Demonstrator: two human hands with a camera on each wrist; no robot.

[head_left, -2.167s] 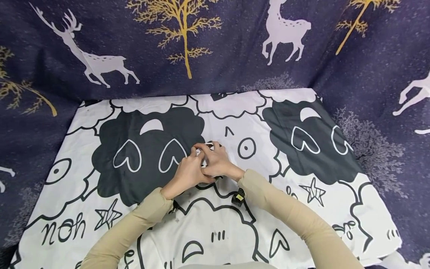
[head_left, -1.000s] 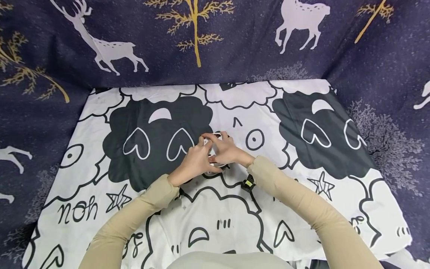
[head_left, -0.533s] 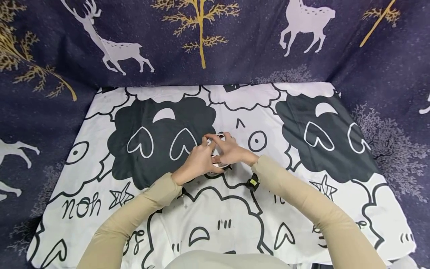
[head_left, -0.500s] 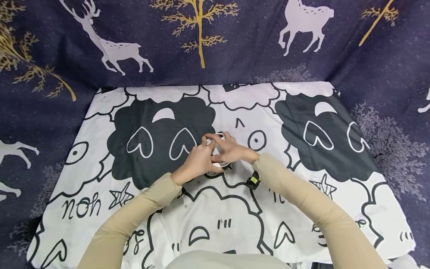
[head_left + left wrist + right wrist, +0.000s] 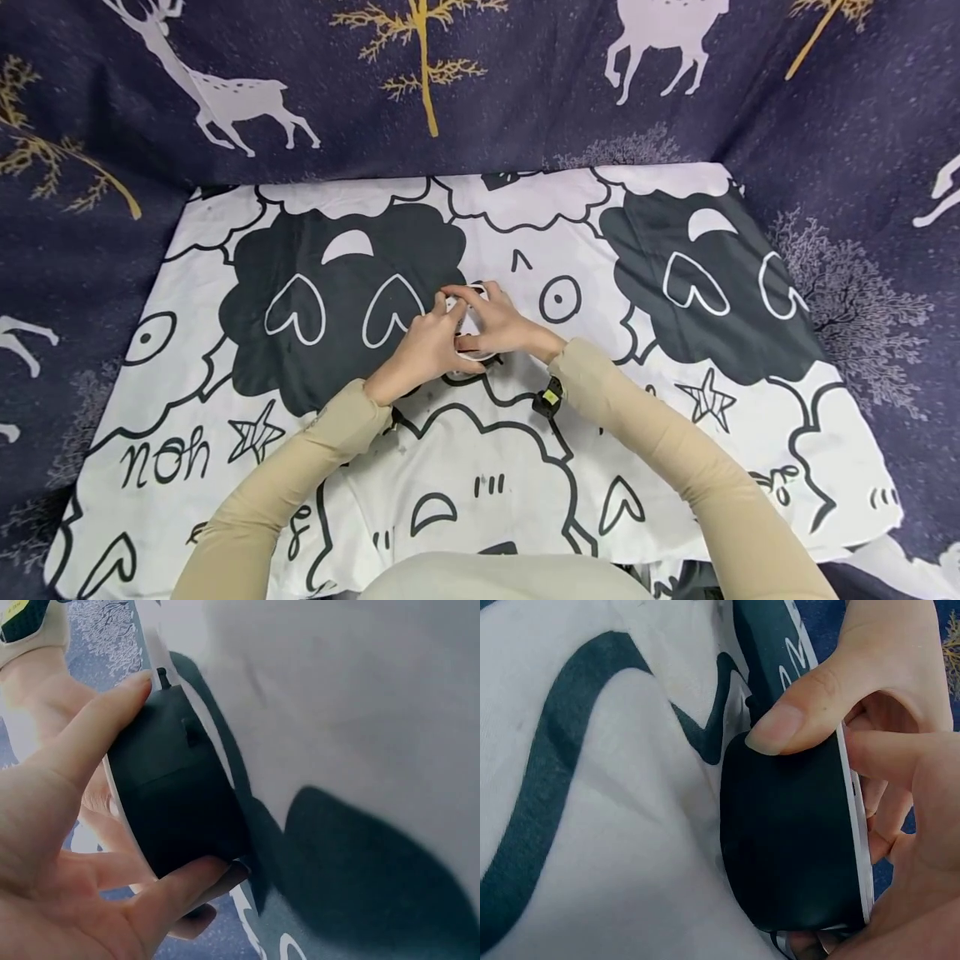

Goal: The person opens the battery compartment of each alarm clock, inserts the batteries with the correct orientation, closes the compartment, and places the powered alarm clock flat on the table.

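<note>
Between both hands in the middle of the head view is a small round object (image 5: 474, 323), clock-like, with a pale face and white rim. Its deep black side wall (image 5: 176, 780) fills the middle of the left wrist view, and a small dark peg sticks out at its top. My left hand (image 5: 427, 346) grips the side, its thumb along the near edge. From the right, my right hand (image 5: 498, 323) holds it too, fingers on the far edge and thumb across the face. In the right wrist view the black side (image 5: 791, 840) shows below the left thumb. Fingers hide much of the face.
A white cloth (image 5: 457, 467) with black cartoon drawings covers the table. Dark blue curtains (image 5: 517, 100) with deer and trees hang behind and at both sides. A small black device with a yellow mark (image 5: 550, 398) sits at the right wrist.
The head view has shifted slightly. Both hands stay around the round object, near the same spot on the cloth. More of its pale face shows than in the oldest frame.
</note>
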